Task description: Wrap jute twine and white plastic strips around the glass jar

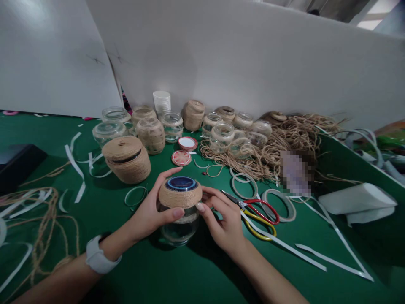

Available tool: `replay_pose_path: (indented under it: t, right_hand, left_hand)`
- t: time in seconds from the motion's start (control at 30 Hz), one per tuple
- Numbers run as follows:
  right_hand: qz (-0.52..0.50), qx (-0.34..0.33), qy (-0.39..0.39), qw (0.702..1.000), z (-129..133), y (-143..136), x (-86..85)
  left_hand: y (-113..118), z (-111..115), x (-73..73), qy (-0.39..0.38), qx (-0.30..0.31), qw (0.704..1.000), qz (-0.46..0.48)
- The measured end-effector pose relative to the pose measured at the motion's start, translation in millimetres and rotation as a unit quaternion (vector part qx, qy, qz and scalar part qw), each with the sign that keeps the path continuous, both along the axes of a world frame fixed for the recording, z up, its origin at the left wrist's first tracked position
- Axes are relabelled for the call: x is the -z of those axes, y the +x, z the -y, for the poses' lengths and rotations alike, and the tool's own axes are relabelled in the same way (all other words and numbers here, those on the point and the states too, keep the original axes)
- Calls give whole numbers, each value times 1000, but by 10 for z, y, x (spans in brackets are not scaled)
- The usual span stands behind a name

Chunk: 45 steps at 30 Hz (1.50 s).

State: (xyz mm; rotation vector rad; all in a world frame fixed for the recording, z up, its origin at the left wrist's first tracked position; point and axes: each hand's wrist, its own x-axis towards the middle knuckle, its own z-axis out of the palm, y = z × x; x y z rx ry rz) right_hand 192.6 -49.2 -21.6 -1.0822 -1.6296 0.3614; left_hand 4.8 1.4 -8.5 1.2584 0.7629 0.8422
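Note:
A glass jar (179, 230) stands upright in front of me, its upper part wound with tan twine (180, 197) and its lower glass bare. On its top is a dark blue lid (181, 183). My left hand (163, 207) wraps round the jar's left side, thumb across the front and fingers behind. My right hand (223, 215) is at the right side, thumb and fingertips against the twine edge; whether it pinches a strand is hidden. Just right of that hand lie scissors (259, 215) with red and yellow handles.
Glass jars (221, 135), a twine-covered lidded jar (128, 160) and stacked paper cups (162, 101) stand toward the back. Heaped twine (281, 143), tape rolls (244, 185) and a white paper roll (357, 202) lie right. Loose twine (47, 228) and white strips (76, 169) lie left.

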Motion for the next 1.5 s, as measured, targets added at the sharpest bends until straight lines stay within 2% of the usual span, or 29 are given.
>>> replay_pose_path:
  t: [0.27,0.57,0.9,1.13,1.5]
  right_hand:
    - [5,1,-10,1000,-9,1,-19]
    - [-3,5,3,1000,-6,-4,-24]
    - [-9,11,-12,1000,-15,12,-15]
    - [-13,0,-15,1000,-8,3,-24]
    - [-11,0,5,1000,-2,11,-38]
  left_hand:
    - [-6,-7,20,-52,-8,998,32]
    - [2,-5,-31,-42,-8,999,18]
    - [23,22,2,13,-57,998,-19]
    - [14,27,-17,65,-40,997,-19]
    - [1,15,-40,95,-56,993,-31]
